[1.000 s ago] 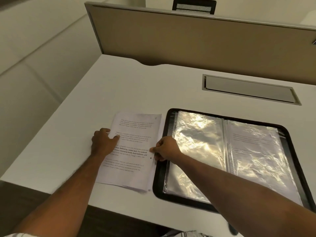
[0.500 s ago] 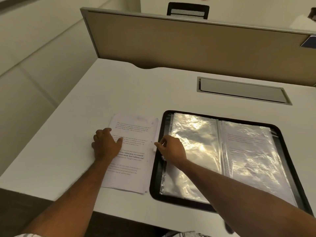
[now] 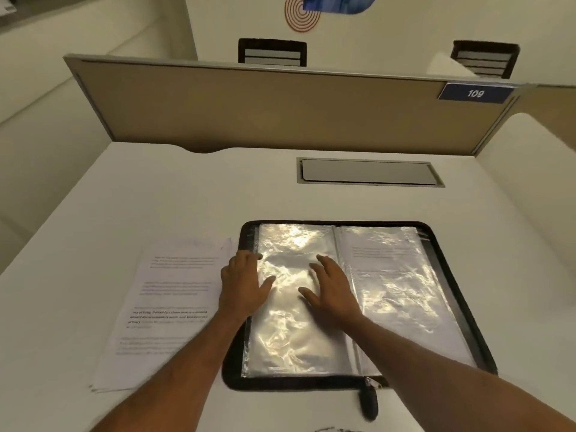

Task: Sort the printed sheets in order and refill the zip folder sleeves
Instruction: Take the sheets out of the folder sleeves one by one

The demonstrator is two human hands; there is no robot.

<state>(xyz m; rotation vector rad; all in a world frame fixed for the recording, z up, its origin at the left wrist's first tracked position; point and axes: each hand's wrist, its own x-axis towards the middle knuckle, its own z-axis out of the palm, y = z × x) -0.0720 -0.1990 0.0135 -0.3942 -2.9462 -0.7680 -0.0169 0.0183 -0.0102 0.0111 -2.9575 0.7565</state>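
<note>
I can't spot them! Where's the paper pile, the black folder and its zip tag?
paper pile (image 3: 174,291): head view, middle of top sheet.
black folder (image 3: 296,384): head view, near rim.
zip tag (image 3: 368,403): head view, dark pull's middle.

Print on the sheets (image 3: 174,294) is blurred, mostly unreadable; left hand (image 3: 243,288) hides the folder (image 3: 296,383) edge; wall poster (image 3: 336,3) cut off at top.

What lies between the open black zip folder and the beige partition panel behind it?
A grey rectangular cable hatch set in the white desk, seen in the head view; the black zip folder and beige partition panel have nothing else between them.
</note>
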